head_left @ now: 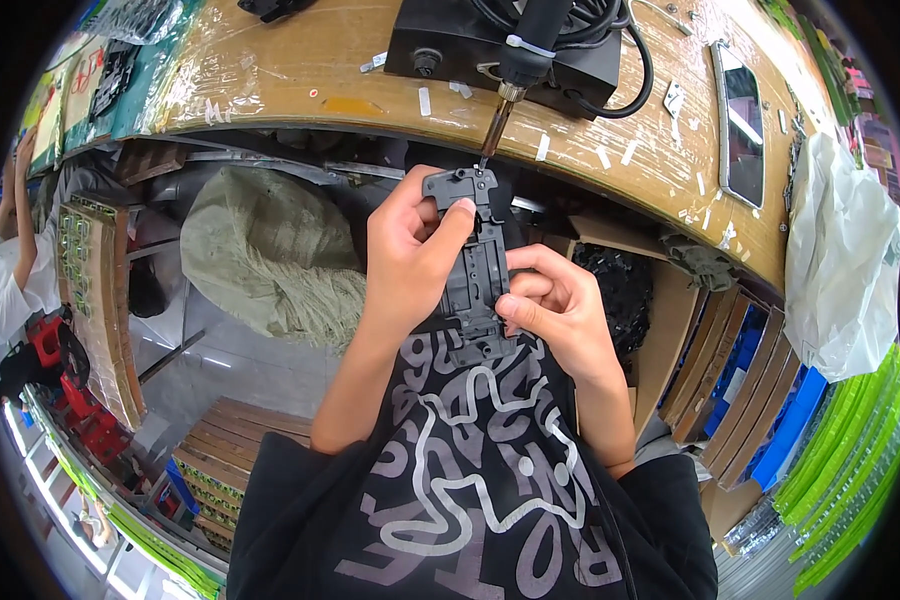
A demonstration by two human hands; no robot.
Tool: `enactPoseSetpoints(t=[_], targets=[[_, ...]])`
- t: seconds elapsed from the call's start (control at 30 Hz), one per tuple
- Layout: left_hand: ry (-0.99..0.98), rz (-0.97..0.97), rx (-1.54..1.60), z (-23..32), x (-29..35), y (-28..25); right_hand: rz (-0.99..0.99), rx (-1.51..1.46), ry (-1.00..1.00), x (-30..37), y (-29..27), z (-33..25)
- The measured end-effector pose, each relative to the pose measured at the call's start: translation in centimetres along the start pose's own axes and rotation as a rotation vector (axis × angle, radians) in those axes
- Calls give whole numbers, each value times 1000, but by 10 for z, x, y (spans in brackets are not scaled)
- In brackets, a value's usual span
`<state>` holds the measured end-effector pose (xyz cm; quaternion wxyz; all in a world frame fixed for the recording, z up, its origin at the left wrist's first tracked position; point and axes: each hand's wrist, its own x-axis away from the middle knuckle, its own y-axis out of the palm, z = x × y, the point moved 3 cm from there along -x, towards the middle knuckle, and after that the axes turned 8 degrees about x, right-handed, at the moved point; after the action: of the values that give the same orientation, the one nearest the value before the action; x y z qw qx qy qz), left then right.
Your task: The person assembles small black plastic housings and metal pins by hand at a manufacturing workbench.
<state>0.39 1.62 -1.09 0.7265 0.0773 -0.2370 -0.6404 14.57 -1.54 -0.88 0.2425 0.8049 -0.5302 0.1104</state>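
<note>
The tool (526,64) blocks the black part's (479,276) far end; room above the green cloth (260,250) is free.

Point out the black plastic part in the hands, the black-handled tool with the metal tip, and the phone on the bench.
Black plastic part (482,268), head view: middle of its long body.
Black-handled tool (511,93), head view: metal collar below the handle.
Phone (741,125), head view: its screen.

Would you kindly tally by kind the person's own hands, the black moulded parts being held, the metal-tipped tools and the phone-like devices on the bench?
Hands: 2 (left hand, right hand)
Black moulded part: 1
Metal-tipped tool: 1
Phone-like device: 1
Total: 5
</note>
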Motion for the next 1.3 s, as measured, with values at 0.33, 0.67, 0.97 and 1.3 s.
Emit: enactPoseSetpoints(t=[0.33, 0.67, 0.97, 1.3], targets=[[13, -3, -17, 1, -1, 1, -10, -17, -4, -1, -1, -1], [22, -19, -12, 2, -1, 1, 2, -23, -18, -1, 0, -1], [21, -29, -28, 4, -3, 1, -3, -37, -18, -3, 1, -4], [5, -28, -68, 1, -8, -3, 11, -32, -11, -7, 1, 3]])
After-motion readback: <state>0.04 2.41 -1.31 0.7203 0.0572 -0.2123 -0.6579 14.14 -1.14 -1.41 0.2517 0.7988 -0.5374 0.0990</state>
